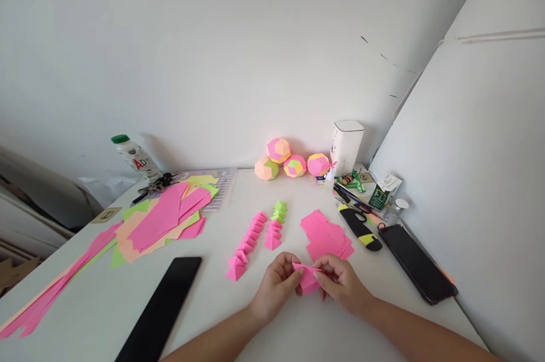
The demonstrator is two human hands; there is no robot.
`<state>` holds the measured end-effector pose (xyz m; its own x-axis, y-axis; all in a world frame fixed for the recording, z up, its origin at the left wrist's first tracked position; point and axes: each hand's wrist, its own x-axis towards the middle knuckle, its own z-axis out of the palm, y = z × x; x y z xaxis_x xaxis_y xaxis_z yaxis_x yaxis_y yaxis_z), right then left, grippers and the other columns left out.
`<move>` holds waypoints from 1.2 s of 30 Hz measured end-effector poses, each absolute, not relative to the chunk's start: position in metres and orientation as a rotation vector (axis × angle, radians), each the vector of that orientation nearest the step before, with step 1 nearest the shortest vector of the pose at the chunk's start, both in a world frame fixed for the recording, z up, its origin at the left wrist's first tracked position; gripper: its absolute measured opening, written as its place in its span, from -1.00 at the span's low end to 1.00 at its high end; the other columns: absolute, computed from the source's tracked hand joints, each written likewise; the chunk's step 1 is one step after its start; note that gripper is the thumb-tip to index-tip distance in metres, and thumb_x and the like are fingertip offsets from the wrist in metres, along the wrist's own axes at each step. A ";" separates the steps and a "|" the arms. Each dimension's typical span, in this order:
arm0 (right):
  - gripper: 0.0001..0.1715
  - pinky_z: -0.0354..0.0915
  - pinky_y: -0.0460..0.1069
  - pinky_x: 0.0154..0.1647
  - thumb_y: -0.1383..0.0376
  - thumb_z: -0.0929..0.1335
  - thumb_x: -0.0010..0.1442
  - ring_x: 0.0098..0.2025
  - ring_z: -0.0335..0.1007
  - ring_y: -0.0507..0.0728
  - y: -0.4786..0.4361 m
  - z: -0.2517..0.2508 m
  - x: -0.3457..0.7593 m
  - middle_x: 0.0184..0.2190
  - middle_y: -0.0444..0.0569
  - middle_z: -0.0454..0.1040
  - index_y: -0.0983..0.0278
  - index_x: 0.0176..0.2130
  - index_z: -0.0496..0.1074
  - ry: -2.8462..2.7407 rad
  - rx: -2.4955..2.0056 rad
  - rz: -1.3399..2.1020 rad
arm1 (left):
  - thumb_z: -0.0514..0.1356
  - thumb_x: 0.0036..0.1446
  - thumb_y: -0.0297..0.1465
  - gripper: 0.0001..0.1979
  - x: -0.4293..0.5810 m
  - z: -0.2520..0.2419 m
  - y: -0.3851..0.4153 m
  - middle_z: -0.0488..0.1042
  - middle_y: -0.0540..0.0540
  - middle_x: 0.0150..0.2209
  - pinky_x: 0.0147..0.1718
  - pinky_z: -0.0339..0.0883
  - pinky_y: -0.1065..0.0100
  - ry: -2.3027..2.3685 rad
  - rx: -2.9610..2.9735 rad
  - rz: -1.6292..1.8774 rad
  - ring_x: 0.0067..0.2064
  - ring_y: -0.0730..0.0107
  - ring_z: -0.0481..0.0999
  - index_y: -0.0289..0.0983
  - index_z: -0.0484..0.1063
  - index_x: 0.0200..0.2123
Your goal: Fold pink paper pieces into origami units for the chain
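Note:
A small piece of pink paper [310, 281], partly folded, is pinched between both my hands near the table's front. My left hand [279, 285] grips its left side, and my right hand [342, 284] grips its right side, thumbs toward me. Some of the fingers behind the paper are hidden. Just beyond my hands lies a loose pile of pink paper pieces [326, 234]. To the left run a row of folded pink paper units [251, 237] and a shorter row of folded green and pink units [279, 217].
Several paper balls [294, 166] rest against the wall beside a white container [347, 146]. On the right lie a utility knife [361, 228] and a phone [417, 262]. Coloured paper sheets [159, 217], a bottle [138, 158] and a black slab [164, 305] occupy the left.

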<state>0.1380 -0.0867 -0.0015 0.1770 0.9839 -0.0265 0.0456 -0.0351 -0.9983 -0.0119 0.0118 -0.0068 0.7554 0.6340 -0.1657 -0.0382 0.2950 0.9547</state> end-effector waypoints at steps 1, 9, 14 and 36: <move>-0.80 0.23 -0.12 -0.59 0.18 0.31 0.18 -0.64 0.27 -0.02 -0.087 -0.003 0.138 -0.62 -0.23 0.32 0.30 -0.33 0.34 -1.103 -1.347 1.067 | 0.27 0.01 -0.17 -0.66 -0.012 -0.007 0.012 0.28 0.14 -0.59 -0.53 0.20 0.47 0.592 1.191 0.517 -0.56 0.54 0.33 -0.26 0.25 -0.31; -0.86 0.23 -0.11 -0.61 0.25 0.34 0.14 -0.68 0.20 -0.03 -0.085 -0.015 0.139 -0.69 -0.29 0.22 0.28 -0.29 0.34 -1.139 -1.402 1.060 | 0.31 -0.01 -0.30 -0.70 -0.012 -0.003 0.014 0.45 0.01 -0.43 -0.40 0.24 0.44 0.527 1.027 0.542 -0.43 0.50 0.40 -0.26 0.26 -0.29; -0.74 0.27 -0.11 -0.60 0.25 0.37 0.11 -0.58 0.23 -0.04 -0.086 -0.011 0.140 -0.42 -0.14 0.36 0.26 -0.16 0.34 -1.093 -1.356 1.113 | 0.33 -0.04 -0.32 -0.68 -0.013 -0.007 0.014 0.27 0.15 -0.57 -0.55 0.07 0.54 0.583 1.059 0.558 -0.56 0.64 0.21 -0.26 0.23 -0.34; -0.57 0.29 -0.08 -0.55 0.24 0.41 0.07 -0.55 0.28 0.00 -0.083 -0.012 0.144 -0.50 -0.17 0.36 0.29 -0.05 0.37 -0.996 -1.406 1.167 | 0.15 0.16 -0.45 -0.62 -0.021 -0.014 0.013 0.38 -0.08 -0.16 -0.14 0.27 0.28 0.284 1.509 0.616 -0.12 0.32 0.37 -0.05 0.35 0.05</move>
